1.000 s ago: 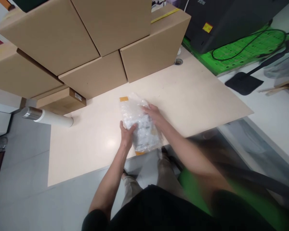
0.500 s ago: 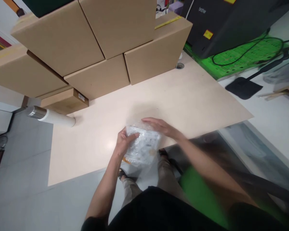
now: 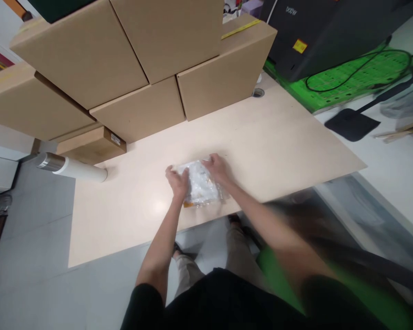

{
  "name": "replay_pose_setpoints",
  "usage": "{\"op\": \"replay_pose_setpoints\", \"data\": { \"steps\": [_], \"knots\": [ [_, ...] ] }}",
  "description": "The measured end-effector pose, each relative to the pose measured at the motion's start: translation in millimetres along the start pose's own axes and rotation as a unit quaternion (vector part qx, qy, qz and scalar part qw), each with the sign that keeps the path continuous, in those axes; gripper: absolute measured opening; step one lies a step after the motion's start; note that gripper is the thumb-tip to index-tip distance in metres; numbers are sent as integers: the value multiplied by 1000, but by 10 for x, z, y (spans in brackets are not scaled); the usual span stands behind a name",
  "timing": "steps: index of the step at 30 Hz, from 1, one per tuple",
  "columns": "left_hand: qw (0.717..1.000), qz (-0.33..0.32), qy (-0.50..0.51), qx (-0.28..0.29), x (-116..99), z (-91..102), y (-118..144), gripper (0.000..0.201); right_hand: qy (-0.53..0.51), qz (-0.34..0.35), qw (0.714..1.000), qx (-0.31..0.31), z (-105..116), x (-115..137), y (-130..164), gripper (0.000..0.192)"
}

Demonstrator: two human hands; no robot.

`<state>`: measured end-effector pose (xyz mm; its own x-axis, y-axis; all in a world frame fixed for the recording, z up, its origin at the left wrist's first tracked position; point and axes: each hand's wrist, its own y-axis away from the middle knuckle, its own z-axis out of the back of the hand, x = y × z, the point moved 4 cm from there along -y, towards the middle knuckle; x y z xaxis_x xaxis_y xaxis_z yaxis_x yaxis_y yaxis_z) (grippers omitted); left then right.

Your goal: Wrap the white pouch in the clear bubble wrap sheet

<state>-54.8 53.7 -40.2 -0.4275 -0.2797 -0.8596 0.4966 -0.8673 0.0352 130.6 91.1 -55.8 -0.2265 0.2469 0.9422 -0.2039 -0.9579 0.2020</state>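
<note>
1. Stacked plain brown cardboard boxes (image 3: 131, 59) fill the upper left and upper middle of the frame, standing on the far part of the pale beige rectangular tabletop (image 3: 278, 137) that runs across the middle.

2. At upper right I see a black printer-like machine (image 3: 330, 32) on a bright green perforated mat (image 3: 358, 78), with a black cable looped over the mat.

3. At middle left, a white tube with a shiny metal end cap (image 3: 70, 167) lies on its side just past the tabletop's left edge, below a small flat brown box.

4. What changed: half a second ago the clear crinkled plastic bag of small white parts (image 3: 201, 188) was tilted up off the surface near the table's front edge. Now it lies flat on the tabletop, slightly farther in, just below the centre of the frame. I judge it has been set back down and is being pressed or smoothed rather than carried.

5. Left hand (image 3: 178, 182): fingers curled over the bag's left edge, gripping it, thumb towards the top corner.

6. Right hand (image 3: 217, 168): fingers bent down on the bag's upper right corner, pinching or pressing it; I cannot tell which. Its forearm is motion-blurred at lower right.

7. The bag sits directly between both hands, touching each, with an orange strip showing at its lower left edge.
</note>
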Motion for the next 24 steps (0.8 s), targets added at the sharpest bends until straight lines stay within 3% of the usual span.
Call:
{"op": "replay_pose_setpoints", "data": {
  "steps": [3,6,9,12,15,19,24],
  "knots": [
    [977,-151,-151,20,-35,-105,65,38,159,152,975,-23,-66,45,90,49],
    [936,-221,-263,77,23,-77,162,36,266,240,933,28,-93,-38,307,57],
    [895,-245,-318,196,162,37,158,60,330,252,904,101,-17,-243,410,86],
    [836,-253,-339,351,278,136,68,101,367,267,872,186,94,-417,366,107],
    [781,-274,-357,434,301,181,-43,136,394,275,839,254,173,-498,267,120],
    [754,-290,-379,452,325,142,-103,149,415,268,814,304,195,-523,202,128],
    [769,-304,-391,403,405,78,-76,143,416,274,812,304,183,-492,195,121]
  ]
}}
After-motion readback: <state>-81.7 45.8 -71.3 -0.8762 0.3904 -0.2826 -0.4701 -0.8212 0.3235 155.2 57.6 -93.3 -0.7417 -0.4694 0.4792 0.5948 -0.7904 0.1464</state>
